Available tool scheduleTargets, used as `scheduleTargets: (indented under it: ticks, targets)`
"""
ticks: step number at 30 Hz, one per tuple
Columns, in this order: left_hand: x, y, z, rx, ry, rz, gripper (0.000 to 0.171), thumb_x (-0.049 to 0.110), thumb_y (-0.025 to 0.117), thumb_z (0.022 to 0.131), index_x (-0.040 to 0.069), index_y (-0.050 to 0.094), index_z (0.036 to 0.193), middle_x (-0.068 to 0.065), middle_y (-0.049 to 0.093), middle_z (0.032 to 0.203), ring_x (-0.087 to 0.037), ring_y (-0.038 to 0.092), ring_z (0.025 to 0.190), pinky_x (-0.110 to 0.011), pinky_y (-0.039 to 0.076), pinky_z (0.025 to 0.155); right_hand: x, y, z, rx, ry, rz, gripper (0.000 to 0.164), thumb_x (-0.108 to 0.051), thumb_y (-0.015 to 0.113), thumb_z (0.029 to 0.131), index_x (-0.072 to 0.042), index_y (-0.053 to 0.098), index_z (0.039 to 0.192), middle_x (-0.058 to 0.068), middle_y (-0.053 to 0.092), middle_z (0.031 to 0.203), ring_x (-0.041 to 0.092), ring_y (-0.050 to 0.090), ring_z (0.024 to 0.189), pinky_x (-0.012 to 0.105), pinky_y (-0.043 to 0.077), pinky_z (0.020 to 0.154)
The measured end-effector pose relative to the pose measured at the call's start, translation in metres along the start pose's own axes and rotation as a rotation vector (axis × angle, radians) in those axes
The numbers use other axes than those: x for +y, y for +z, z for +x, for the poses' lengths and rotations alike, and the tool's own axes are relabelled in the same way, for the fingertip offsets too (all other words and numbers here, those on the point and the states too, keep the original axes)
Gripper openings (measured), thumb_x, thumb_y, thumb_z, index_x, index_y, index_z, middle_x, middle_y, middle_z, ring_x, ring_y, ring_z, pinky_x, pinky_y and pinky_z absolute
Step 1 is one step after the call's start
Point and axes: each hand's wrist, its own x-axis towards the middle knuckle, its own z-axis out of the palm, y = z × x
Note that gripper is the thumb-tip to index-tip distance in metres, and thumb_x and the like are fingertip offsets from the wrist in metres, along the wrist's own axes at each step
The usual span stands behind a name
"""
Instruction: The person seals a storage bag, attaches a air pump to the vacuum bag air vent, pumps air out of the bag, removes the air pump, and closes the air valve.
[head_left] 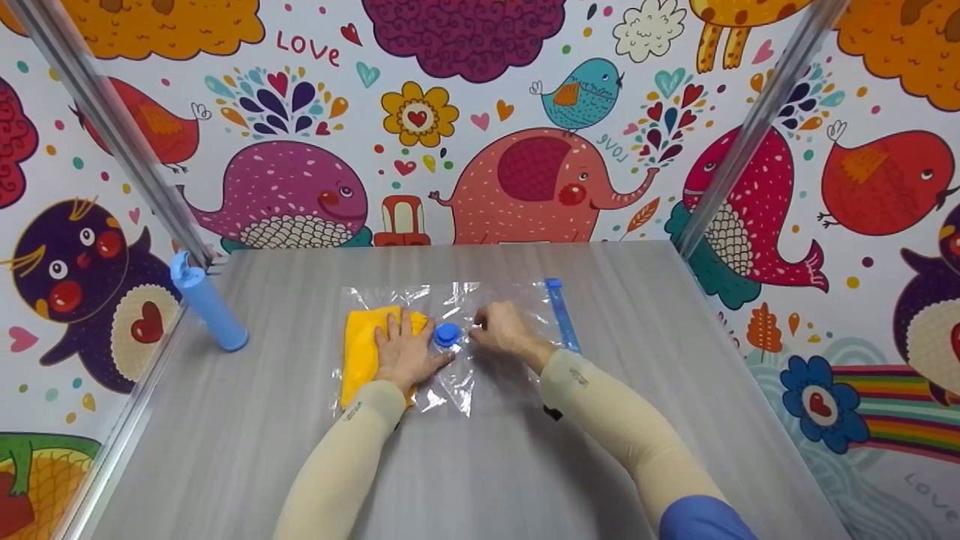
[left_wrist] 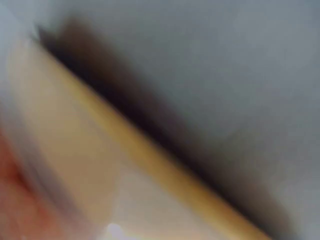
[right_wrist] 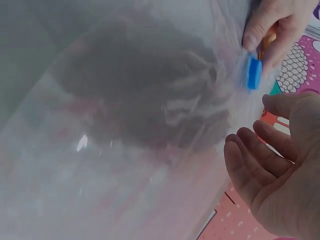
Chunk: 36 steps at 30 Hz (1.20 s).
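Note:
A clear plastic vacuum bag [head_left: 499,390] lies flat on the table, with a folded yellow cloth [head_left: 361,352] inside its left end. My left hand [head_left: 403,351] rests on the cloth through the plastic, fingers spread. Just right of those fingers is the bag's round blue valve [head_left: 448,334], also visible in the right wrist view as a blue cap [right_wrist: 253,73]. My right hand [head_left: 506,328] is over the bag to the right of the valve. Its fingers [right_wrist: 250,165] are loosely bent with nothing between them. The left wrist view is blurred, showing mainly a yellowish edge.
A blue zip strip [head_left: 564,319] with a slider [head_left: 553,283] runs along the bag's right end. Toward the table's left edge stands a light-blue cylinder [head_left: 210,304] with a handle-like top. Patterned walls [head_left: 300,180] and metal posts [head_left: 120,135] border the grey table [head_left: 480,480].

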Motion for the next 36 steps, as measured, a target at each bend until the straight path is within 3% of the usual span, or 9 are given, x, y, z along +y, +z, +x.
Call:
scheduleTargets:
  ticks: [10,15,21,28,31,36]
  targets:
    - [0.004,0.001,0.001,-0.013,-0.005,0.019,0.088,0.07,0.066,0.103,0.026,0.041,0.175,-0.028,0.012,0.188,-0.058,0.01,0.174,-0.079,0.009,0.139,-0.016,0.017,0.015,-0.005,-0.013,-0.002,0.04,-0.034,0.084,0.097,-0.003,0.083,0.122,0.015,0.086,0.108,0.032,0.081,0.1,0.046,0.068,0.091]
    - [0.003,0.002,0.001,-0.009,-0.003,0.01,0.088,0.067,0.069,0.102,0.026,0.042,0.175,-0.028,0.013,0.188,-0.058,0.01,0.174,-0.08,0.009,0.139,-0.022,0.024,0.019,-0.022,0.005,-0.018,0.038,-0.037,0.086,0.097,-0.003,0.085,0.115,0.012,0.086,0.104,0.027,0.079,0.093,0.045,0.068,0.088]
    - [0.002,0.003,0.004,0.013,0.006,0.007,0.091,0.067,0.074,0.098,0.025,0.045,0.173,-0.03,0.017,0.186,-0.06,0.013,0.173,-0.081,0.012,0.138,-0.026,0.027,0.024,-0.045,0.001,-0.094,0.034,-0.04,0.085,0.097,-0.006,0.087,0.102,0.007,0.086,0.092,0.015,0.065,0.074,0.036,0.064,0.077]
    - [0.0,0.005,0.003,-0.025,-0.014,0.005,0.094,0.069,0.074,0.097,0.026,0.041,0.175,-0.029,0.011,0.188,-0.059,0.009,0.174,-0.079,0.008,0.14,-0.03,0.029,0.027,-0.094,-0.013,-0.185,0.033,-0.042,0.083,0.102,-0.009,0.089,0.099,0.006,0.085,0.087,0.01,0.057,0.066,0.026,0.052,0.064]
    - [0.0,0.004,0.002,-0.03,-0.018,0.003,0.094,0.069,0.075,0.097,0.025,0.042,0.175,-0.029,0.011,0.188,-0.059,0.009,0.174,-0.079,0.008,0.14,-0.032,0.03,0.028,-0.112,-0.015,-0.24,0.036,-0.044,0.081,0.104,-0.01,0.087,0.099,0.006,0.083,0.089,0.011,0.055,0.068,0.025,0.052,0.064]
    - [-0.002,0.003,0.003,-0.032,-0.018,0.004,0.096,0.071,0.074,0.098,0.026,0.04,0.175,-0.028,0.01,0.188,-0.059,0.008,0.174,-0.079,0.007,0.14,-0.034,0.033,0.03,-0.104,-0.041,-0.305,0.038,-0.047,0.079,0.104,-0.01,0.086,0.098,0.006,0.083,0.091,0.014,0.057,0.071,0.035,0.063,0.074]
